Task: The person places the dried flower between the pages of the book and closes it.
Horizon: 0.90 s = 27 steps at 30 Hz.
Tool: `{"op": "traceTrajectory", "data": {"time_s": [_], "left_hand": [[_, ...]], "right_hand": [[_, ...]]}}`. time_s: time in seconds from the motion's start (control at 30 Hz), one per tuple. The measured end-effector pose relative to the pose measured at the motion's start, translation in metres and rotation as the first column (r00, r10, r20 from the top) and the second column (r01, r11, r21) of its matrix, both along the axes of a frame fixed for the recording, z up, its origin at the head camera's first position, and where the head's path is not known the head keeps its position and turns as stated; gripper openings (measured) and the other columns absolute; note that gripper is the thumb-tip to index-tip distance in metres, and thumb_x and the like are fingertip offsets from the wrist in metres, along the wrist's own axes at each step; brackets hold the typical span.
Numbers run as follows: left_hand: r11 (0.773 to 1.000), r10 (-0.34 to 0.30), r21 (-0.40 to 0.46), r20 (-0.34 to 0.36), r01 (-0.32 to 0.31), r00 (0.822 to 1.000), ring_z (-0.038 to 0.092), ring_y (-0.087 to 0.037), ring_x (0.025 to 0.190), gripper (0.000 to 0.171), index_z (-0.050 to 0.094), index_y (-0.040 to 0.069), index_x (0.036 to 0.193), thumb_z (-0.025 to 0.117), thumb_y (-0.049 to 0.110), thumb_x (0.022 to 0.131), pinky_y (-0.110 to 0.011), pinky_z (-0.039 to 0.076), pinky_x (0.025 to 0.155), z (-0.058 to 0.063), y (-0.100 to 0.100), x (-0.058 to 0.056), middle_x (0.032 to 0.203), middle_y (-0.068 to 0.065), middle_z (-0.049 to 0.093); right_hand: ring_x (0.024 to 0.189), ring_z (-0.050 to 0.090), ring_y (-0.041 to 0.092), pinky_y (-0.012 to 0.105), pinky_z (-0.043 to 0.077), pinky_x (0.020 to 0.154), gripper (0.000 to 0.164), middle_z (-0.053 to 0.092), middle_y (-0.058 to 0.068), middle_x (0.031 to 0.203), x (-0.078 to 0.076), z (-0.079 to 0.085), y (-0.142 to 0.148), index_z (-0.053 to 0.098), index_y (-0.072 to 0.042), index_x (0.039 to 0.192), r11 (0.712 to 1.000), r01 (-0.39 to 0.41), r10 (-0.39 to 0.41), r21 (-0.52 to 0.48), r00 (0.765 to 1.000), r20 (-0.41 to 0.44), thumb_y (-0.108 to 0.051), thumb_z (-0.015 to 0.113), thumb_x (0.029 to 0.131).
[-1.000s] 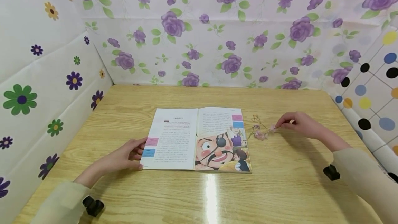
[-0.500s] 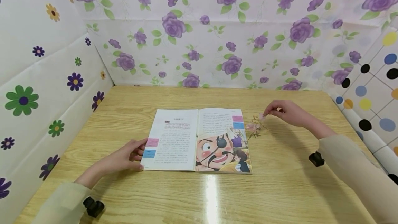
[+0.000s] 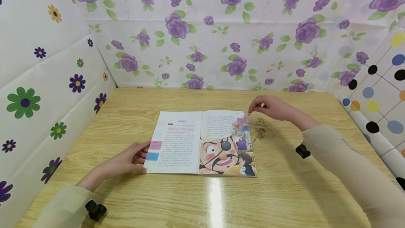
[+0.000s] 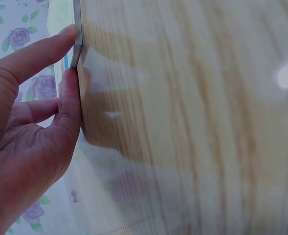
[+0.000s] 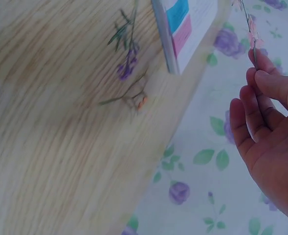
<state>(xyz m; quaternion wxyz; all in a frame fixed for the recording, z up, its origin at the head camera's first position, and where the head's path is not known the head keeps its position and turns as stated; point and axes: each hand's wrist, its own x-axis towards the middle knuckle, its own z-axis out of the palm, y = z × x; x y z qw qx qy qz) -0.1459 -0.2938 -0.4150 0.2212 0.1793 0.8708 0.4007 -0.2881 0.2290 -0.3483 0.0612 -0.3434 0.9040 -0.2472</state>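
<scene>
An open book (image 3: 180,150) lies flat on the wooden table, with printed text and a cartoon pirate on its right page. Against its left edge rests my left hand (image 3: 126,159), the thumb at the near corner; in the left wrist view the thumb (image 4: 60,44) touches the book's edge. My right hand (image 3: 272,107) pinches the thin stem of a pink flower sprig (image 3: 240,125) between thumb and fingertips, its blossoms over the right page's tabs. The right wrist view shows the stem running down across the palm, and the blossoms (image 5: 252,32) above the fingertips.
Beside the book's right edge lie a purple flower sprig (image 3: 261,132) and a thin orange-tipped sprig (image 5: 139,100). Flowered sheeting (image 3: 202,55) stands behind the wooden table (image 3: 177,200), with patterned sheets at both sides.
My right hand has moved left and away from me with the pink flower sprig, from the table right of the book to over its right page. My left hand stays in place.
</scene>
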Motion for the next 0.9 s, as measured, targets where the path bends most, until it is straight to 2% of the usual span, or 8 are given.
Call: {"op": "traceTrajectory", "data": {"time_s": [0.2, 0.33, 0.53, 0.77, 0.9], "left_hand": [[1.000, -0.009, 0.012, -0.001, 0.009, 1.000, 0.044, -0.026, 0.111, 0.097, 0.015, -0.002, 0.157, 0.078, 0.016, 0.085, -0.016, 0.047, 0.088, 0.001, 0.001, 0.000, 0.129, -0.020, 0.038], [1.000, 0.001, 0.003, 0.002, -0.001, 1.000, 0.044, -0.025, 0.111, 0.097, 0.016, -0.001, 0.157, 0.078, 0.017, 0.085, -0.018, 0.047, 0.089, 0.001, 0.001, 0.000, 0.129, -0.019, 0.038], [1.000, 0.009, -0.014, -0.011, -0.009, 1.000, 0.044, -0.026, 0.111, 0.097, 0.017, -0.001, 0.157, 0.079, 0.018, 0.084, -0.017, 0.047, 0.089, -0.001, -0.001, -0.001, 0.129, -0.019, 0.039], [1.000, 0.012, -0.016, -0.003, -0.012, 1.000, 0.044, -0.028, 0.112, 0.097, 0.018, -0.001, 0.156, 0.079, 0.018, 0.083, -0.014, 0.046, 0.089, -0.002, -0.001, -0.002, 0.129, -0.019, 0.040], [1.000, 0.009, -0.005, -0.003, -0.009, 1.000, 0.044, -0.027, 0.112, 0.097, 0.018, -0.002, 0.156, 0.079, 0.018, 0.084, -0.018, 0.048, 0.090, -0.001, -0.001, -0.001, 0.130, -0.019, 0.040]], "right_hand": [[0.102, 0.066, 0.026, 0.040, 0.053, 0.084, 0.023, 0.069, 0.002, 0.107, -0.005, -0.001, -0.022, 0.072, -0.020, 0.102, 0.999, -0.036, 0.036, -0.011, 0.999, 0.010, -0.006, 0.053, 0.101], [0.100, 0.066, 0.029, 0.038, 0.052, 0.082, 0.024, 0.068, 0.002, 0.105, -0.007, -0.004, -0.036, 0.073, -0.019, 0.101, 0.998, -0.069, 0.069, -0.010, 0.997, 0.027, -0.005, 0.053, 0.101], [0.096, 0.066, 0.029, 0.036, 0.050, 0.078, 0.024, 0.069, 0.004, 0.104, -0.005, -0.007, -0.057, 0.073, -0.016, 0.100, 0.993, -0.120, 0.121, -0.022, 0.992, 0.047, -0.002, 0.053, 0.100], [0.098, 0.066, 0.026, 0.035, 0.050, 0.081, 0.025, 0.070, 0.005, 0.104, -0.005, -0.016, -0.073, 0.073, -0.015, 0.099, 0.986, -0.164, 0.166, -0.030, 0.984, 0.071, -0.001, 0.053, 0.100], [0.097, 0.066, 0.027, 0.034, 0.051, 0.079, 0.023, 0.070, 0.006, 0.105, -0.003, -0.019, -0.079, 0.073, -0.015, 0.100, 0.983, -0.182, 0.184, -0.032, 0.977, 0.104, -0.002, 0.054, 0.100]]}}
